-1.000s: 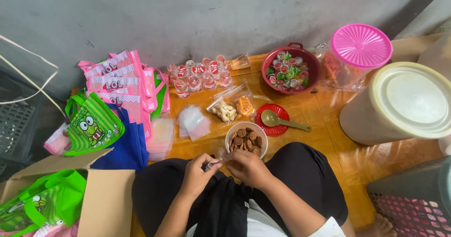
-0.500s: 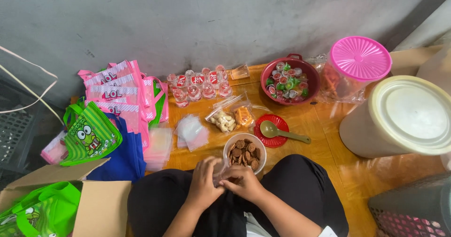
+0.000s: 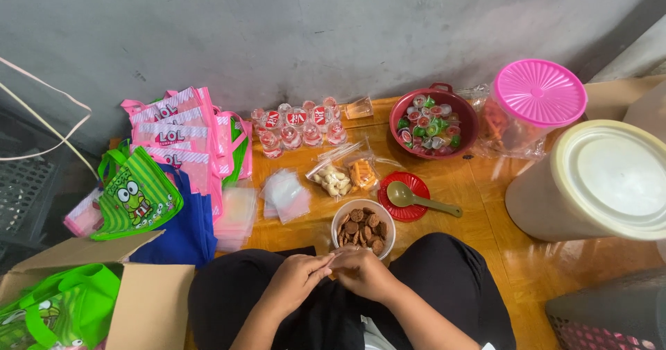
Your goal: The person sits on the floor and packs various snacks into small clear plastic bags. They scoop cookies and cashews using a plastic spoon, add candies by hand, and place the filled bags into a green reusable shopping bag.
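Just in front of the person's lap, the left hand point(image 3: 295, 280) and the right hand point(image 3: 361, 272) meet fingertip to fingertip, both curled narrow around something small pinched between them. What that thing is cannot be made out; it may be a clear little bag, but the fingers cover it.

Directly beyond the hands, almost touching the knuckles, stands a white bowl of brown cookies point(image 3: 363, 226), still well filled. A little further out and to the right lies a red lid point(image 3: 407, 196) with a green spoon point(image 3: 416, 199) resting on it. Beyond the bowl lie two filled snack bags point(image 3: 345, 176), which suggests some packing is done. To the left of the hands sits a loose heap of empty clear bags point(image 3: 286, 194), so plenty seems left to fill.

Far ahead by the wall stand small jelly cups point(image 3: 298, 126), a red basin of wrapped sweets point(image 3: 431, 122) and a pink-lidded jar point(image 3: 533, 107). Far left lie pink gift bags point(image 3: 182, 131) and a green cartoon bag point(image 3: 137, 194).

The cardboard box point(image 3: 149, 301) and the big white-lidded tub point(image 3: 600, 180) are cut off by the frame edges.
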